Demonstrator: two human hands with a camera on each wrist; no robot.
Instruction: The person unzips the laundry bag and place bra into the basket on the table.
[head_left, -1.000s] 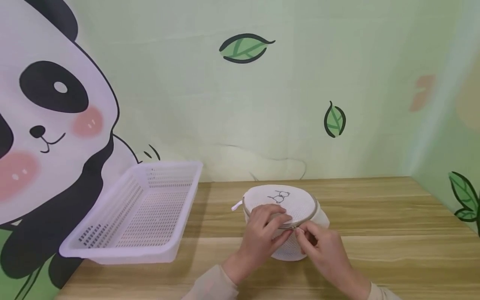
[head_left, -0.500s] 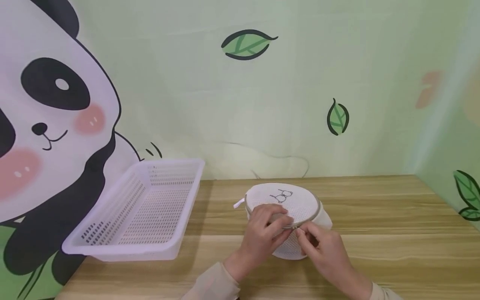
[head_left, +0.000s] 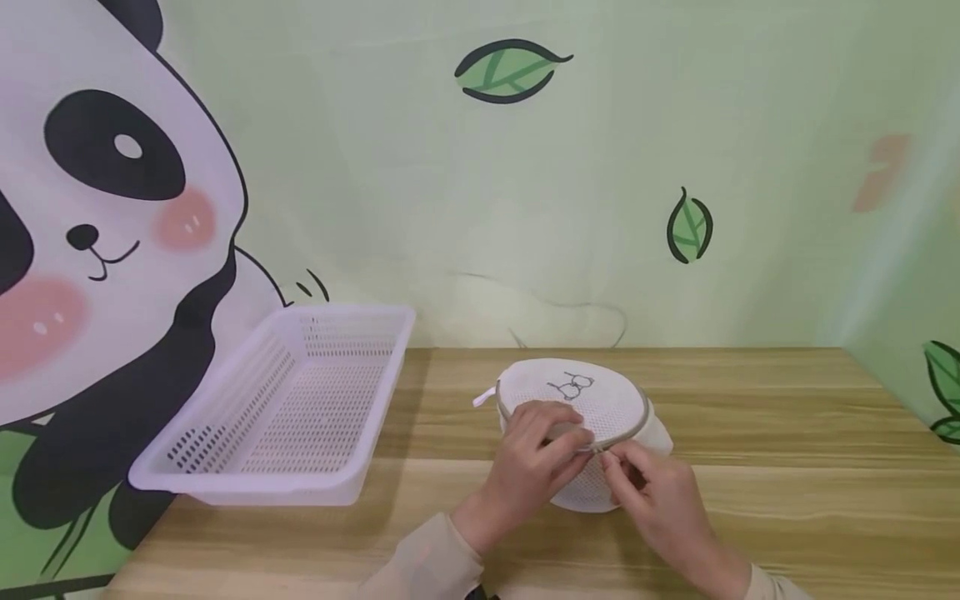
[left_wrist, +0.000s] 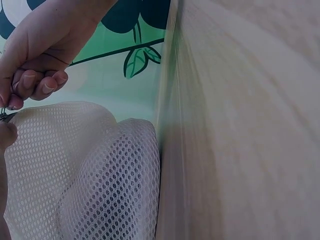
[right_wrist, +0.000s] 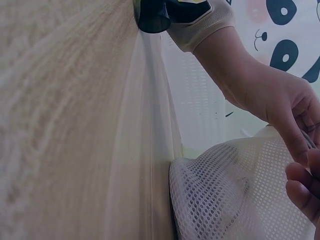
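A round white mesh laundry bag stands on the table, with a dark line drawing on its lid and a grey zipper around the lid's edge. My left hand grips the near edge of the lid, its fingers curled over the top and its thumb below. Right beside it, my right hand pinches the small metal zipper pull at the front of the rim. Low on the bag, the mesh side bulges out in the right wrist view. A small white loop sticks out at the lid's left.
To the left stands a white perforated plastic basket with nothing in it. The wooden table ends at a light green wall cloth printed with a panda and leaves.
The head view has tilted and shifted slightly, so everything sits a little differently in it. Both hands keep their places at the bag's front rim, and the zipper shows no clear movement.
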